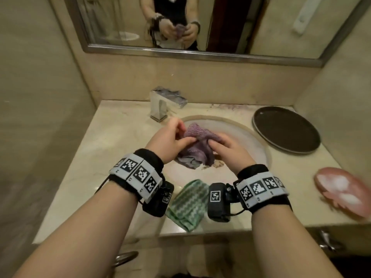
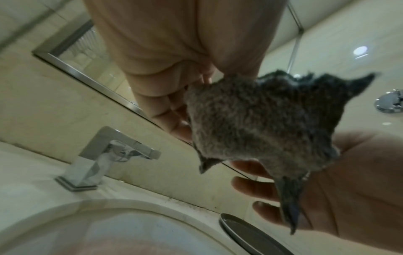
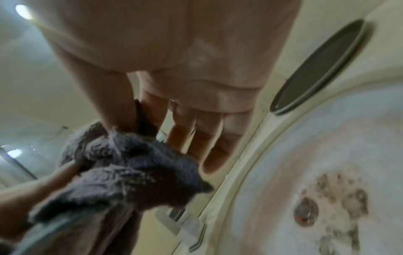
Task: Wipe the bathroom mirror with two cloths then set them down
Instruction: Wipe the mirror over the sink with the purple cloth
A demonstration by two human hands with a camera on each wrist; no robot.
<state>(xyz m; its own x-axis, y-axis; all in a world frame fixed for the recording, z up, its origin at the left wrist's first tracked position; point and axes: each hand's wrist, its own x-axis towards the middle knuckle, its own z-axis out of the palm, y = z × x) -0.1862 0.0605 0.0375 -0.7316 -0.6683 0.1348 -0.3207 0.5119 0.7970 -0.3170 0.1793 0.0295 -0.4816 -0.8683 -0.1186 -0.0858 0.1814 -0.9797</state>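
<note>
A fluffy purple cloth (image 1: 197, 146) hangs bunched over the sink basin (image 1: 251, 141), held between both hands. My left hand (image 1: 172, 137) pinches its left side with thumb and fingers; my right hand (image 1: 224, 146) grips its right side. In the left wrist view the purple cloth (image 2: 257, 124) dangles below the left hand's fingers (image 2: 172, 110). In the right wrist view the cloth (image 3: 130, 169) is caught between thumb and fingers (image 3: 189, 138). A green-and-white striped cloth (image 1: 189, 204) lies folded on the counter's front edge. The mirror (image 1: 210, 23) hangs above.
A chrome faucet (image 1: 160, 106) stands behind the basin at the left. A dark round tray (image 1: 286, 132) lies on the counter at the right. A pink brush-like object (image 1: 341, 192) lies at the counter's right front. The basin bottom is stained around the drain (image 3: 305, 213).
</note>
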